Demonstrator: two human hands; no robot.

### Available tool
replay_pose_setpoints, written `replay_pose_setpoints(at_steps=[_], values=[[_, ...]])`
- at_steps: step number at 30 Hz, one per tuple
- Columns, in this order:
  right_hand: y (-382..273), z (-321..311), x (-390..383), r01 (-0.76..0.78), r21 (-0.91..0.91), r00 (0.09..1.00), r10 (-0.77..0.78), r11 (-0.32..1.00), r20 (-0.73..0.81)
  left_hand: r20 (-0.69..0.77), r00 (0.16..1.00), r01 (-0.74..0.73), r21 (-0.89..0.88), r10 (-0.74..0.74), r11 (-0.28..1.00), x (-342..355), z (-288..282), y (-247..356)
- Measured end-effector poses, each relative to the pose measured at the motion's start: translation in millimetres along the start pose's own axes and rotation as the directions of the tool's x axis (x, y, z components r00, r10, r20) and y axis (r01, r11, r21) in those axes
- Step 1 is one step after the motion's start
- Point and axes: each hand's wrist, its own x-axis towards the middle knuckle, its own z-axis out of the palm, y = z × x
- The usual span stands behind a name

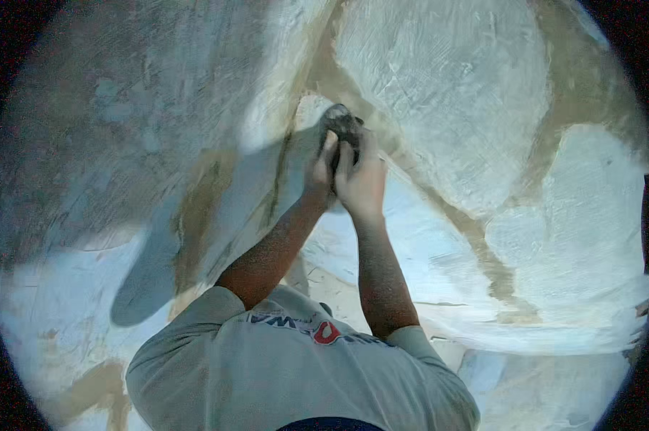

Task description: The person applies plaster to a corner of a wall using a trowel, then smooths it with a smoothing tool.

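The pale grey, short-sleeved T-shirt (296, 381) bears dark lettering (269, 320) and a red emblem (326, 332). The left hand (319, 171) and right hand (362, 179) are bare.

Counts: 1 left hand (319, 172) + 1 right hand (360, 181) = 2. Forearms (275, 241): 2. Dark handheld object (338, 117): 1. Grey shirt (288, 373): 1, sleeves (224, 305): 2, red emblem (327, 332): 1. Pale surface (439, 86): 1. Brown patches (201, 212): at least 3, i.e. one near surface's lower left corner, one left of centre, one branching toward right edge. Exact total unclear, some merge.
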Motion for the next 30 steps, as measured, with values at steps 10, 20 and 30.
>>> replay_pose_setpoints(at_steps=[10,20,30], values=[[67,10,-171,-0.063,0.182,0.998,0.065,0.981,-0.009,-0.161,0.973,0.180,0.079,-0.166,0.981,-75,-26,-6],[41,5,-145,0.020,-0.406,0.999,-0.031,0.914,-0.022,-0.050,0.972,0.236,0.211,-0.231,0.949,-70,-24,19],[26,-16,-129,0.077,-0.595,0.997,-0.075,0.800,0.027,0.410,0.906,-0.388,0.904,-0.108,0.178,-110,1,79]])
